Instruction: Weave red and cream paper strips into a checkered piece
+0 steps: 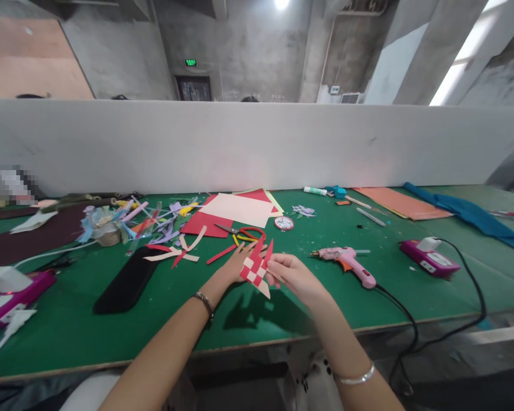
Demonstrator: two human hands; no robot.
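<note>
Both my hands hold a small woven piece of red and cream paper strips (256,268) just above the green table (368,297). My left hand (233,267) supports it from behind on the left, fingers against the back of the weave. My right hand (292,275) pinches its right edge with closed fingers. Loose strip ends stick up and down out of the weave. Red-handled scissors (245,233) lie just beyond my hands, beside sheets of red and cream paper (235,212).
A pink glue gun (349,261) lies right of my hands, its black cord running off the front edge. A black pouch (126,281) lies at left. Paper scraps and ribbons (145,222) litter the left. Orange sheet and blue cloth (466,212) lie far right. A white partition stands behind.
</note>
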